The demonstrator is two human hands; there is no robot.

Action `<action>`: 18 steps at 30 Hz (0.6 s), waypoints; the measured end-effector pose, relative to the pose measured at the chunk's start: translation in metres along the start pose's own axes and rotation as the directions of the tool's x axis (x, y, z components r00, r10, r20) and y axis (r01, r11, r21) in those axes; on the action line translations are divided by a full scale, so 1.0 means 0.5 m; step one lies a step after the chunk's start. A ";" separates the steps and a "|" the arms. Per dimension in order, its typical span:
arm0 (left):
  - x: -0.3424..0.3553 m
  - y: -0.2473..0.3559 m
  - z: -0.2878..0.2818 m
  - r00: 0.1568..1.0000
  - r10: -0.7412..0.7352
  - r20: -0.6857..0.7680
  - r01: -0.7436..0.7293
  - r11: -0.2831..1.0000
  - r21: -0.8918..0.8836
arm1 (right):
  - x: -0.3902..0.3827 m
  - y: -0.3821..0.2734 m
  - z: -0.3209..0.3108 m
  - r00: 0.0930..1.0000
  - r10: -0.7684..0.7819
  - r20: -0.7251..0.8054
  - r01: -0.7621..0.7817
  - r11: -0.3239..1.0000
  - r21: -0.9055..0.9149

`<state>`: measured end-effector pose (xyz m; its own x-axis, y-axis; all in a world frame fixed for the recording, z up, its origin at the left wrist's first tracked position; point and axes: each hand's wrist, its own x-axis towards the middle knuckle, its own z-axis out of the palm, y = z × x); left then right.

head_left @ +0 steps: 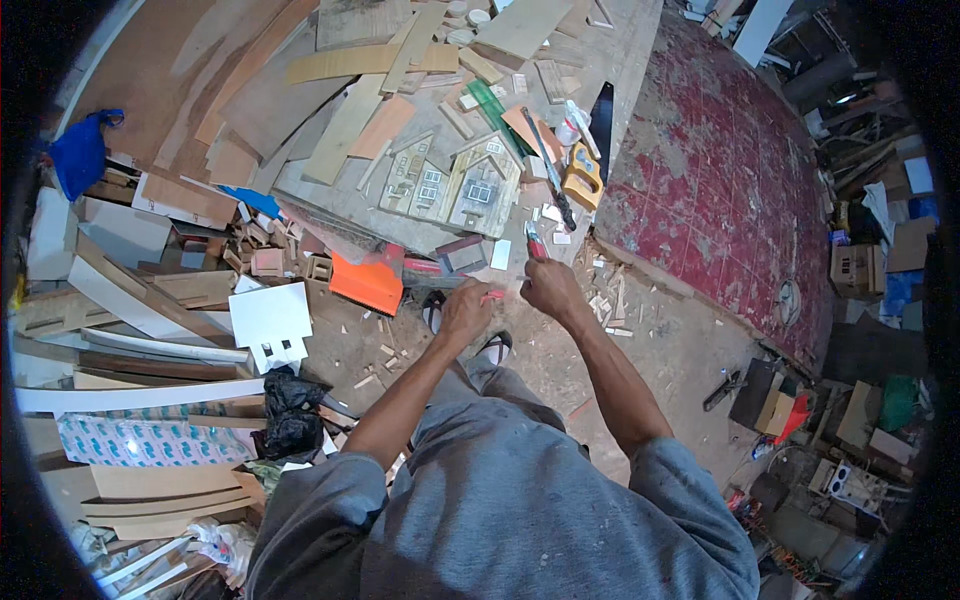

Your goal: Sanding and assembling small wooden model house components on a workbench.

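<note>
"Gripping what with the right hand [550,287]?"

"Holding a red-handled tool [538,244] in closed fingers, pointing it over the worktable [632,50]."

"And with the left hand [467,312]?"

"Apparently pinching a small red piece [494,295], too small to identify, near the worktable's front edge. Could drop among the wood scraps [605,300] on the floor if held loosely."

"And worse than that?"

"Might catch the left hand, so close by, by drawing the tool back carelessly. Or scrape the windowed house panel [482,192], or bump the yellow-handled saw [580,158], by reaching too far."
</note>
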<state>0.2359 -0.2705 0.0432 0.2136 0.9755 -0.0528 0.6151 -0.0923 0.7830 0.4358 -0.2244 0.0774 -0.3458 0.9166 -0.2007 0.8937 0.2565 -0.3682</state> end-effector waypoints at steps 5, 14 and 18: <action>-0.014 -0.016 0.052 0.969 -0.156 0.192 0.129 0.980 0.150 | 0.090 0.027 0.027 0.991 0.032 0.130 -0.008 0.983 -0.182; -0.088 -0.093 0.015 0.954 -0.294 0.063 0.293 0.956 0.021 | 0.169 -0.017 0.050 0.986 -0.089 0.141 0.118 0.969 -0.217; -0.090 -0.114 -0.005 0.934 -0.347 0.086 0.347 0.938 0.023 | 0.190 -0.035 0.072 0.970 -0.030 0.241 0.100 0.954 -0.281</action>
<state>0.1893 -0.3088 0.0022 0.0513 0.9257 -0.3747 0.6686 0.2469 0.7015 0.3772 -0.1529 0.0322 -0.4314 0.8074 -0.4026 0.8989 0.4224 -0.1161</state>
